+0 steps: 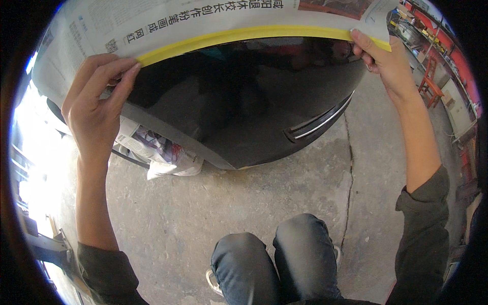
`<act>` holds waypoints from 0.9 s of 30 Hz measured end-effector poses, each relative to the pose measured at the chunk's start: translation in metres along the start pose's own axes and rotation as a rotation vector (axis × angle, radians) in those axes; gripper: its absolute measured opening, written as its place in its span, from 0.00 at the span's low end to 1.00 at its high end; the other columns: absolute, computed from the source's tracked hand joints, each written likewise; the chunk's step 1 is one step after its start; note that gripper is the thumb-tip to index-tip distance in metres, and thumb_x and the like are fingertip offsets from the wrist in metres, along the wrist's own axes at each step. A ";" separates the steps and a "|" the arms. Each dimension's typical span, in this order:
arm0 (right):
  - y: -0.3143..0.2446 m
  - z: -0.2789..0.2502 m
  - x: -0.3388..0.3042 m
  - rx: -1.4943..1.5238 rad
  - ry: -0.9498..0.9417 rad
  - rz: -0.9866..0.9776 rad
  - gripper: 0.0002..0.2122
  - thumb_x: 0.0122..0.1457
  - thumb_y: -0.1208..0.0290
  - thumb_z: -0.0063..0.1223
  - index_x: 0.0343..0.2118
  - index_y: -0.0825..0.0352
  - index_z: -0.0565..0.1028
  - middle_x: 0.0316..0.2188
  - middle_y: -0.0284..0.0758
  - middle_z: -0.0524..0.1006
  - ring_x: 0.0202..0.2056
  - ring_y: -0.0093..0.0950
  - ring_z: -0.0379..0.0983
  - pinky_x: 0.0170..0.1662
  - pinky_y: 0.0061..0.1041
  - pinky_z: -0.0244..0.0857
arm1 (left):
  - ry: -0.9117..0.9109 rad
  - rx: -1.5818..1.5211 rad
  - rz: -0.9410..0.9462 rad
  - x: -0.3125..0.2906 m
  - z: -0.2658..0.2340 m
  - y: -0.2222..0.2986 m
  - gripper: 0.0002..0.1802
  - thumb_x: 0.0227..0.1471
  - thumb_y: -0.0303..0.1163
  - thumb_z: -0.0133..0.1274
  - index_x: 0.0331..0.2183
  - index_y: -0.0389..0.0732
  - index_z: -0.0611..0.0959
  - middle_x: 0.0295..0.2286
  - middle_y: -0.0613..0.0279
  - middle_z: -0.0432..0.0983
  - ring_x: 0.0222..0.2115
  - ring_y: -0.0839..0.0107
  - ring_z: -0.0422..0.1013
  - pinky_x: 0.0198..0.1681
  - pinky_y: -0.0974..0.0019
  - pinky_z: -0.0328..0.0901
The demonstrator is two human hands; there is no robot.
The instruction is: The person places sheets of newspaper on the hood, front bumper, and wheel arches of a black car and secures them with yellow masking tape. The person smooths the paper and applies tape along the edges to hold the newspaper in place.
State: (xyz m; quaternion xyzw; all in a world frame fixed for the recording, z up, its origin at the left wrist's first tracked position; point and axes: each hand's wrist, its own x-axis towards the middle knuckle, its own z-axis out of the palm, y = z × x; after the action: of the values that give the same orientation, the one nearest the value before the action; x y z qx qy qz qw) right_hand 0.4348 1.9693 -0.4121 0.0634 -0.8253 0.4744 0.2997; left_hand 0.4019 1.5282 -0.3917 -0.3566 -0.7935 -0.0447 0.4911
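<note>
A newspaper sheet (203, 23) is edged with a strip of yellow masking tape (244, 34) and lies along the top of a glossy black car body panel (223, 91). My left hand (99, 89) pinches the left end of the taped edge between thumb and fingers. At the right end, my right hand (384, 61) grips the same edge, its thumb on top of the tape and its fingers curled beneath. Between the hands the tape runs in a gentle curve. Low on the panel's right side is a slim dark trim piece with a bright silver strip (320, 124).
More newspaper (157, 150) hangs at the panel's lower left. My bent knees (274, 254) are over the cracked concrete floor (178, 213). A red-orange stool (432, 84) and cluttered shelves stand at the right. A metal stand (53, 249) is at the lower left.
</note>
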 end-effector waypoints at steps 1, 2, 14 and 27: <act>0.000 0.000 0.000 -0.012 -0.010 -0.009 0.16 0.58 0.52 0.65 0.30 0.62 0.79 0.23 0.23 0.75 0.21 0.10 0.62 0.22 0.13 0.50 | -0.004 -0.010 0.000 0.002 0.000 0.002 0.09 0.51 0.30 0.66 0.36 0.41 0.88 0.37 0.63 0.81 0.34 0.73 0.80 0.36 0.72 0.77; 0.000 0.000 0.000 -0.015 -0.033 -0.048 0.16 0.58 0.52 0.64 0.29 0.62 0.79 0.22 0.23 0.75 0.21 0.10 0.62 0.22 0.13 0.50 | 0.003 -0.017 0.015 0.003 0.001 0.003 0.09 0.51 0.30 0.66 0.36 0.41 0.88 0.37 0.63 0.81 0.34 0.73 0.80 0.36 0.72 0.77; -0.001 0.007 0.004 -0.020 -0.043 0.012 0.18 0.56 0.51 0.67 0.30 0.64 0.83 0.23 0.26 0.79 0.24 0.13 0.69 0.26 0.16 0.60 | -0.008 -0.091 0.073 0.042 0.023 0.055 0.06 0.51 0.28 0.66 0.33 0.39 0.88 0.35 0.62 0.81 0.32 0.71 0.80 0.35 0.71 0.76; 0.022 0.018 0.018 -0.045 -0.016 -0.114 0.19 0.56 0.50 0.66 0.33 0.66 0.84 0.26 0.27 0.80 0.26 0.15 0.70 0.29 0.18 0.63 | -0.164 -0.073 0.029 0.071 0.029 0.085 0.06 0.51 0.27 0.65 0.33 0.38 0.86 0.33 0.60 0.81 0.30 0.71 0.78 0.35 0.69 0.75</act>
State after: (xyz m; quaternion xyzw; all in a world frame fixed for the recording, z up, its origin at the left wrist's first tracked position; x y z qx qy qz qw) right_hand 0.4038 1.9698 -0.4257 0.1072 -0.8331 0.4376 0.3210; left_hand 0.4139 1.6404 -0.3731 -0.3881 -0.8237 -0.0370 0.4118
